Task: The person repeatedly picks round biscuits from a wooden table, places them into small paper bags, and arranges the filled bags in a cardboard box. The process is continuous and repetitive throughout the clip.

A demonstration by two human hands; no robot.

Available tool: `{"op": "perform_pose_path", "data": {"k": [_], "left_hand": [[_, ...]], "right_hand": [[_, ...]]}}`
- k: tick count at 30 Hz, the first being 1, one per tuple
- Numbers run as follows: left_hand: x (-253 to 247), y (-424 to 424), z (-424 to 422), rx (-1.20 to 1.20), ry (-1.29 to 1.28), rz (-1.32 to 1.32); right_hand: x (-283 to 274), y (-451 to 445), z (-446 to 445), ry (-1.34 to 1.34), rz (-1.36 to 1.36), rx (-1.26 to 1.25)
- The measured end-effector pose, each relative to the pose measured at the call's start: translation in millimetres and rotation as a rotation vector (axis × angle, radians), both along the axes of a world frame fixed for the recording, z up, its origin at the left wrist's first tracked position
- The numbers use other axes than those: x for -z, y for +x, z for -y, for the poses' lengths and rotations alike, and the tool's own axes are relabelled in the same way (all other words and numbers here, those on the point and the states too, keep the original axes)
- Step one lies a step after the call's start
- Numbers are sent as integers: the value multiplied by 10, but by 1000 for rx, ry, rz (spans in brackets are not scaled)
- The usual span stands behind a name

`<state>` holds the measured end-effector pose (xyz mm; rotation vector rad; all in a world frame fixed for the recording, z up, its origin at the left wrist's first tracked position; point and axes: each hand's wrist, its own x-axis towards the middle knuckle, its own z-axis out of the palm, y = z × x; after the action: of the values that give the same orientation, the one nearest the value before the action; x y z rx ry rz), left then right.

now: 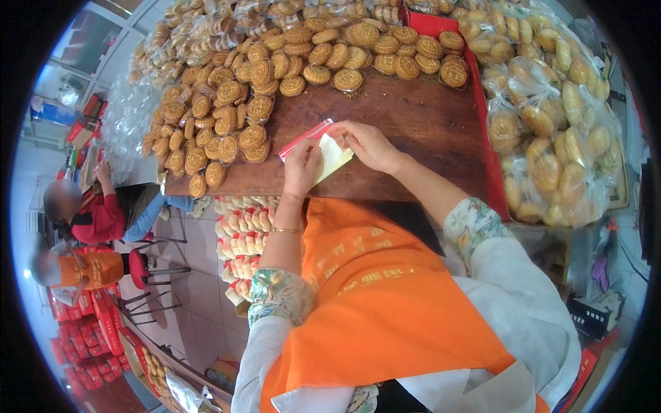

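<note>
Over the near part of a brown wooden table [413,118], I hold a small pale white-and-yellow packet [331,157] with a red-and-white strip along its far left edge. My left hand [303,166] grips its left side between thumb and fingers. At its upper right, the bent fingers of my right hand [369,146] pinch the packet's edge. Those fingers partly hide what they hold. Several stamped round mooncakes [253,136], wrapped in clear plastic, lie heaped just left of my hands. More mooncakes [348,80] line the far side.
Clear bags of round buns [545,162] are piled right of a red border strip [485,134]. Clear plastic bags [131,124] lie at the left. Red-and-white packages [245,242] sit below the table's edge. Two people, one in a red top [100,217], are at the left near stools [165,271].
</note>
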<state>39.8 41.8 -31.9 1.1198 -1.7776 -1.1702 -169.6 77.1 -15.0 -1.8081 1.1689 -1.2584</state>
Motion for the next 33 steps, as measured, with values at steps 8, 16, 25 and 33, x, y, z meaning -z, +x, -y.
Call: {"op": "perform_pose_path", "data": {"k": [8,16,25,33], "left_hand": [[-113,-67,-57,20,-225,97],[-66,-18,-66,-40,-24,7],[151,-47,-94,-92,-271,27],[32,-121,-171,-142,-232,-4]], "right_hand": [[19,-13,40,15,-469,-260],[-77,21,37,57,-674,-217],[-70,-232,573,7,-119,479],[-115,-334,1370,373,-624,748]]}}
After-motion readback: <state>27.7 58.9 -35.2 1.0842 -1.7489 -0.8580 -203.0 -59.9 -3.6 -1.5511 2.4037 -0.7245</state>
